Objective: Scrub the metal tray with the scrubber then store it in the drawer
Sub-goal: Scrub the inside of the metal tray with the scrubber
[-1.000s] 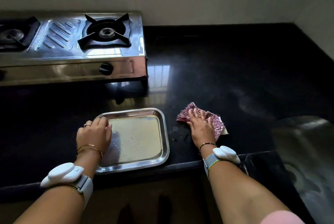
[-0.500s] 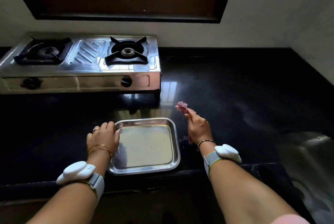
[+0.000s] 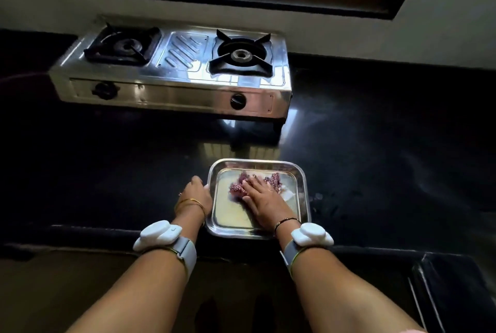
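A shiny rectangular metal tray (image 3: 302, 187) lies on the black counter near its front edge. My right hand (image 3: 264, 202) rests flat inside the tray and presses a pink, speckled scrubber (image 3: 237, 187) against the tray's floor. The scrubber pokes out beyond my fingertips, and part of it is hidden under my palm. My left hand (image 3: 196, 194) grips the tray's left rim and holds it down. No drawer is visible.
A steel two-burner gas stove (image 3: 171, 69) stands at the back left of the black counter (image 3: 375, 158). A dark window frame runs along the wall above. The counter's front edge lies just below the tray, and a sink edge (image 3: 456, 292) shows at the lower right.
My right hand lifted the scrubber off the counter to the right of the tray and brought it down into the tray. My left hand stayed on the tray's left rim.
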Available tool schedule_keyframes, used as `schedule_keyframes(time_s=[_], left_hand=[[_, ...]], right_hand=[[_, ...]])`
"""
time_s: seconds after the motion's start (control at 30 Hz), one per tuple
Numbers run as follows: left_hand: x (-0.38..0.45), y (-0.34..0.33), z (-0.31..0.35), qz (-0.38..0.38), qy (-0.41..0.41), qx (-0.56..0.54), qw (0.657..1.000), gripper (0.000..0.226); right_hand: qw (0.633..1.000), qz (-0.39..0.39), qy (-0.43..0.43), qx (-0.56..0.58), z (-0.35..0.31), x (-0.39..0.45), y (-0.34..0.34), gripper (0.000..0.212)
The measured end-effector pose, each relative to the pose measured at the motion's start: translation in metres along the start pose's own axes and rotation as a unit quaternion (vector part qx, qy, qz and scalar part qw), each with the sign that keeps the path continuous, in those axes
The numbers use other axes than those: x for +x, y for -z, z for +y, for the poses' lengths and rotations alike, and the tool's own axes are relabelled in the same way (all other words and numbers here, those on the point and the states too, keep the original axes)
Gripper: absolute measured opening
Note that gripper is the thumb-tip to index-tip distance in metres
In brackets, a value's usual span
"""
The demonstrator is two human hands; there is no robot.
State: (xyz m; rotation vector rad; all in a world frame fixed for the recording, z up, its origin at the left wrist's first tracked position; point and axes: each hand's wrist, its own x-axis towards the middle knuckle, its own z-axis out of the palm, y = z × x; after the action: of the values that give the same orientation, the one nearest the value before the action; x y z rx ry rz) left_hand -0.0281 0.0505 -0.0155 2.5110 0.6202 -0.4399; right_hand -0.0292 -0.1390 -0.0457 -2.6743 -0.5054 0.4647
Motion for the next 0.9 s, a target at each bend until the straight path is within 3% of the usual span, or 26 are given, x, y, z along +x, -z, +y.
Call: schedule_keyframes(time_s=[0.17,0.3,0.43,0.5,0.6,0.7,0.77,0.9], left_hand=[[0.009,-0.007,-0.006,-0.049,-0.010,0.011,0.999,0.023],[0.012,-0.014,-0.012,-0.056,-0.007,-0.008,0.998,0.020],[0.006,-0.015,-0.006,-0.033,-0.003,-0.008,0.999,0.026],[0.006,-0.016,-0.005,-0.036,-0.005,-0.001,0.999,0.026],[0.009,-0.016,-0.006,-0.053,-0.007,-0.009,0.999,0.023],[0.010,-0.017,-0.007,-0.067,-0.002,-0.010,0.998,0.022],[0.009,-0.018,-0.006,-0.068,-0.001,-0.010,0.998,0.023],[0.005,-0.016,-0.004,-0.060,-0.005,-0.026,0.998,0.023]], right_hand=[[0.996,0.028,-0.020,-0.081,-0.002,0.008,-0.013,0.092],[0.995,0.011,0.005,-0.101,-0.026,0.033,-0.030,0.070],[0.993,-0.003,0.043,-0.110,-0.039,0.028,-0.041,0.063],[0.994,0.001,-0.001,-0.108,-0.016,0.016,-0.036,0.058],[0.985,0.025,-0.161,-0.064,0.029,-0.002,-0.019,0.061],[0.969,0.040,-0.243,-0.013,0.028,0.008,-0.017,0.069],[0.974,0.038,-0.224,-0.021,-0.001,0.024,-0.025,0.068],[0.996,-0.023,-0.049,-0.070,-0.055,0.011,-0.045,0.063]])
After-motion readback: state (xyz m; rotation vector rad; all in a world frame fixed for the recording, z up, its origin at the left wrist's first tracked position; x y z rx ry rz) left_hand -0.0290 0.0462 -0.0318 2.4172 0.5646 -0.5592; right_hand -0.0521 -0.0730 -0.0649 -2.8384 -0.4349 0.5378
